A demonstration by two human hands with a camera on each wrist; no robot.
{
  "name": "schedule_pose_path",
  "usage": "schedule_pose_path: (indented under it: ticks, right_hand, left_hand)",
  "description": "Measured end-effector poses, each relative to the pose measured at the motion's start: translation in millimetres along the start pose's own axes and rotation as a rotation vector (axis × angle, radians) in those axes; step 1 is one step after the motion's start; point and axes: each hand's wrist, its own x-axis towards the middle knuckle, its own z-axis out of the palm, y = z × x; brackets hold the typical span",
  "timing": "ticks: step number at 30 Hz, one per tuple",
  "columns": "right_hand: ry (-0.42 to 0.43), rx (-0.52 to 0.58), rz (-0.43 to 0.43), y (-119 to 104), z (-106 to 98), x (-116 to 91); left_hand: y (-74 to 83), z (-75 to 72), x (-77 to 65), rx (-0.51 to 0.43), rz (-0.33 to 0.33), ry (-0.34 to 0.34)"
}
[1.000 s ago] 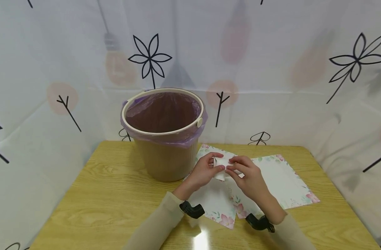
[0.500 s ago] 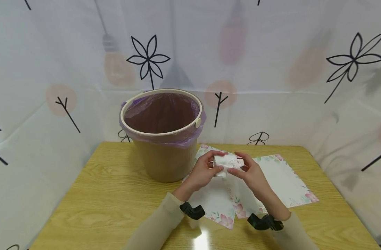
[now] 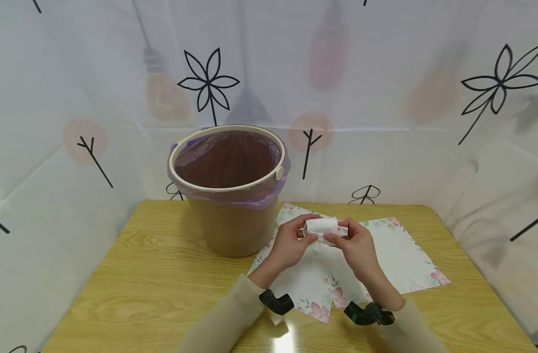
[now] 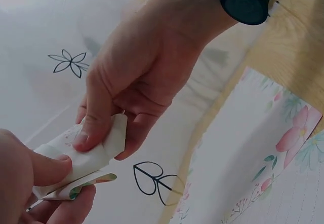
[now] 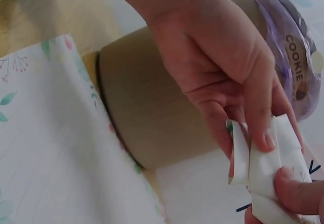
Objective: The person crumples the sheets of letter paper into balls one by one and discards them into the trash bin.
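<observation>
A small folded piece of white paper (image 3: 321, 225) with a floral print is held between both hands above the printed sheets. My left hand (image 3: 291, 242) grips its left end, thumb in front and fingers behind. The right hand (image 3: 359, 247) pinches the other end, its thumb on the near face. In the left wrist view, the folded paper (image 4: 96, 158) shows layered flaps, and a green and orange print peeks out along one edge. Both thumbs press on the folded paper (image 5: 264, 171) in the right wrist view, where a loose curled flap stands at its side.
White sheets with pink flower borders (image 3: 398, 255) lie overlapping on the wooden table (image 3: 163, 294), beneath and right of the hands. A brown bin (image 3: 238, 225) lined with a purple bag stands behind the left hand. A patterned cloth (image 3: 269, 63) hangs behind the table.
The right hand has shifted its grip from the paper's near middle to its right end. The paper has been turned and now looks more tightly folded. The bin and sheets have stayed put.
</observation>
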Motion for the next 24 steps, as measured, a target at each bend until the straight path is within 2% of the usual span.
schedule_pose_path:
  ticks: [4,8,12,15,17,21,24]
  right_hand:
    - [0.131,-0.122,-0.043,-2.2,5.1,-2.6]
    - [0.253,-0.228,-0.127,-4.1,9.8,-4.8]
    - [0.31,-0.279,-0.197,-5.0,12.8,-6.8]
    - [0.272,-0.295,-0.207,-5.1,11.1,-7.1]
    - [0.202,-0.3,-0.211,-5.8,7.7,-6.6]
    - [0.03,-0.303,-0.241,-7.4,-2.1,-4.6]
    - [-0.043,-0.269,-0.23,-9.5,-7.4,-3.4]
  left_hand:
    - [2.2,6.1,-2.1,0.147,0.097,0.081]
    - [4.1,12.0,-4.1,0.239,0.211,0.165]
    - [7.0,14.8,-5.9,0.328,0.294,0.206]
    - [11.2,11.0,-4.6,0.386,0.32,0.186]
    - [14.4,6.2,-2.9,0.417,0.315,0.139]
    - [20.9,-3.3,-0.3,0.452,0.27,0.013]
    - [22.6,-6.8,-0.3,0.42,0.222,-0.015]
